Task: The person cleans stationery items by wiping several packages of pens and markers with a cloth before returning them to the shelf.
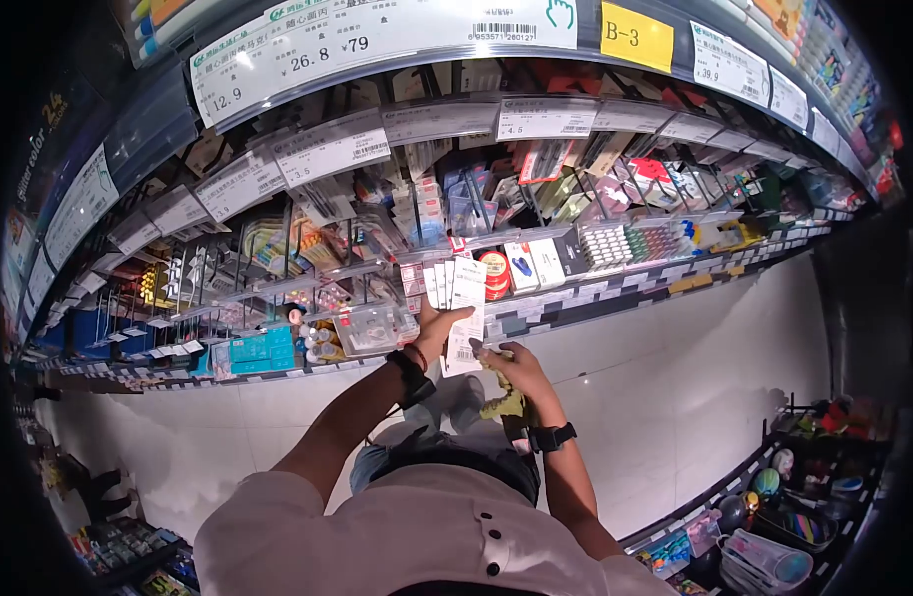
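Left hand (440, 326) pinches the card (469, 286); right hand (522, 371), just beside it, grips something yellow (507, 399). Best keep the card flat.

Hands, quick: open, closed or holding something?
Left hand: closed, holding a white printed pack.
Right hand: closed on a yellow-green item; what it is cannot be told.

Low shelf (575, 306): teal boxes (261, 350), clear case (374, 332), red packs (496, 275).

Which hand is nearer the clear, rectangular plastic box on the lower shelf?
Left. The left hand is close by the box, gripping a long white printed card; the right hand is farther off, beyond the card.
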The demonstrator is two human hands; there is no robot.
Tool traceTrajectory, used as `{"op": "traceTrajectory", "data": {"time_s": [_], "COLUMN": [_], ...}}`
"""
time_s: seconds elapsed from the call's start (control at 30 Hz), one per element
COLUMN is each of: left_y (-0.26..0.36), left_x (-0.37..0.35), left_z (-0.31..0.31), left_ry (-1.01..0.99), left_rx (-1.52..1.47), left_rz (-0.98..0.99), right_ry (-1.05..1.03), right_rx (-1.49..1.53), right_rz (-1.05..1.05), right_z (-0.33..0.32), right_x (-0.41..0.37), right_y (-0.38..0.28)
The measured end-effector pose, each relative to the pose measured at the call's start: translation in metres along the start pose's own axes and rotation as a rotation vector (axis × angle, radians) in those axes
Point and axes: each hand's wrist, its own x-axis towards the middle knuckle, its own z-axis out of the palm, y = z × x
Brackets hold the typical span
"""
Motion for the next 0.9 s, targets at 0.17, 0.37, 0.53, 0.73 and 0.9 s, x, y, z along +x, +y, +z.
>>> {"op": "traceTrajectory", "data": {"time_s": [0.17, 0.37, 0.53, 0.73, 0.9], "left_y": [-0.027, -0.025, -0.071, -0.056, -0.033], "left_x": [0.074, 0.131, 0.182, 0.176, 0.118], "left_z": [-0.041, -0.045, -0.057, -0.044, -0.003], "left_ry": [0.046, 0.0, 0.128, 0.328, 0.528], "left_rx": [0.131, 0.413, 0.644, 1.249, 1.505], "left_rz": [-0.031, -0.379, -0.216, 0.06, 0.116], "right_ry": [0.27, 0.552, 0.775, 0.894, 1.002], "right_rx": [0.067, 0.221, 0.523, 0.762, 0.808], "right_rz": [0.02, 0.209, 0.253, 0.266, 0.233], "right_z": [-0.048, -0.08, -0.078, -0.075, -0.073], "right_x": [-0.05, -0.126, -0.181, -0.224, -0.235], "right_y": [0.021, 0.083, 0.106, 0.113, 0.124]}}
